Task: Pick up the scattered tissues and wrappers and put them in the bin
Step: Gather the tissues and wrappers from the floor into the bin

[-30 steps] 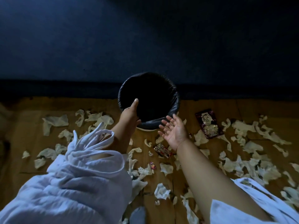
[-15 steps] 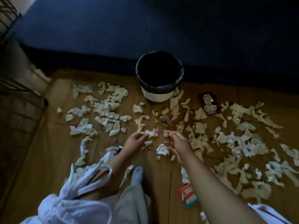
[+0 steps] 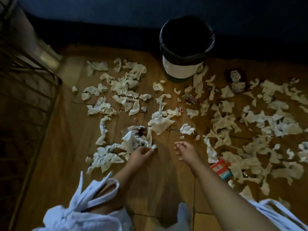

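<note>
Head view: A white bin (image 3: 181,69) lined with a black bag stands upright at the far edge of a wooden floor (image 3: 66,164), its inside too dark to show any contents. Torn tissues (image 3: 275,124) lie scattered over the boards on both sides of it. A dark wrapper (image 3: 235,80) printed with a figure lies just right of the bin, and a red-and-teal packet (image 3: 220,169) lies beside the right forearm; their writing is too blurred to read. The left hand (image 3: 140,155), reaching from a white sleeve (image 3: 80,215), closes its grip in a pinch on a crumpled tissue (image 3: 153,146). The right hand (image 3: 186,152) hovers apart from it, fingers loosely curled, its grip holding nothing. A metal rack (image 3: 25,80) stands at left.
</note>
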A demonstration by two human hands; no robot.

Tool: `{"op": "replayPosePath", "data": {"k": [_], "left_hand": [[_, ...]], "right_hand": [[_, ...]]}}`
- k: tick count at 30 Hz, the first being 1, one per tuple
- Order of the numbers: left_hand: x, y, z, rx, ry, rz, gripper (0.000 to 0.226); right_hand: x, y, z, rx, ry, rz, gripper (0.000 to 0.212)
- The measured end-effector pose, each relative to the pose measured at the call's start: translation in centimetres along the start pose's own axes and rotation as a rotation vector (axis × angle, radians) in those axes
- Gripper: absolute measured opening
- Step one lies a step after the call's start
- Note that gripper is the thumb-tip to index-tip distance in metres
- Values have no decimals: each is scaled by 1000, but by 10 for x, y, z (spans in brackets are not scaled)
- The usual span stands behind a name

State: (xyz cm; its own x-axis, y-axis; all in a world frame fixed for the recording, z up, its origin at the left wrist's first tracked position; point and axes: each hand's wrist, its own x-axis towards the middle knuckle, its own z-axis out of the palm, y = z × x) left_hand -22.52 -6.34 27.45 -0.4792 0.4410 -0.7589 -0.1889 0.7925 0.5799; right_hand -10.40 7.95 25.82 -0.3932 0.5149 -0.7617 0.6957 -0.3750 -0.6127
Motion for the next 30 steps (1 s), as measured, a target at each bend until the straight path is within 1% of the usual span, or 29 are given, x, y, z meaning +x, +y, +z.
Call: {"op": "replayPosePath", "data": {"k": [3,6,8,10,12,14,16,17,18,19,20,22,24,26,27,28,29,30], "left_hand": [[37,-31,-5,-23,17,36,32],[77,-73,-5,18,85,77,24],[109,-106,-2,-24,112,103,18],[148,-135,1,-32,177,167,17],[189,-161,4,-9,291,256,22],[227,-182,5,55,395,383,21],[264,-199,2,174,489,562,19],[279,-203,-4,215,515,630,21],[293,-204,-14,248,532,663,24],[301,-202,-24,292,548,665,27],[306,-198,-34,345,562,630,31],[304,-190,-51,389,600,520,41],[302,-184,-59,287,659,452,48],[301,-188,-50,144,686,370,51],[305,-196,-42,118,701,332,53],[309,-203,-34,146,720,323,54],[311,-210,-26,195,735,358,56],[311,-213,-22,260,738,436,58]], "right_hand": [[48,20,34,7,36,-55,22],[103,52,74,6,14,-78,20],[144,83,99,-25,-14,-132,17],[183,113,120,-69,-16,-226,18],[218,140,136,-78,37,-341,19],[250,159,148,-46,114,-436,15],[282,166,156,-35,158,-520,12],[296,164,161,-40,170,-563,12],[308,158,166,-40,179,-606,13],[316,151,170,-37,179,-650,15],[320,142,175,-58,179,-692,18],[316,128,184,-158,178,-720,26],[311,116,192,-211,172,-695,34],[306,111,196,-223,168,-592,42],[306,112,196,-264,147,-537,46],[307,115,196,-336,114,-508,51],[310,118,195,-410,87,-498,54],[312,119,194,-457,75,-500,55]]}}
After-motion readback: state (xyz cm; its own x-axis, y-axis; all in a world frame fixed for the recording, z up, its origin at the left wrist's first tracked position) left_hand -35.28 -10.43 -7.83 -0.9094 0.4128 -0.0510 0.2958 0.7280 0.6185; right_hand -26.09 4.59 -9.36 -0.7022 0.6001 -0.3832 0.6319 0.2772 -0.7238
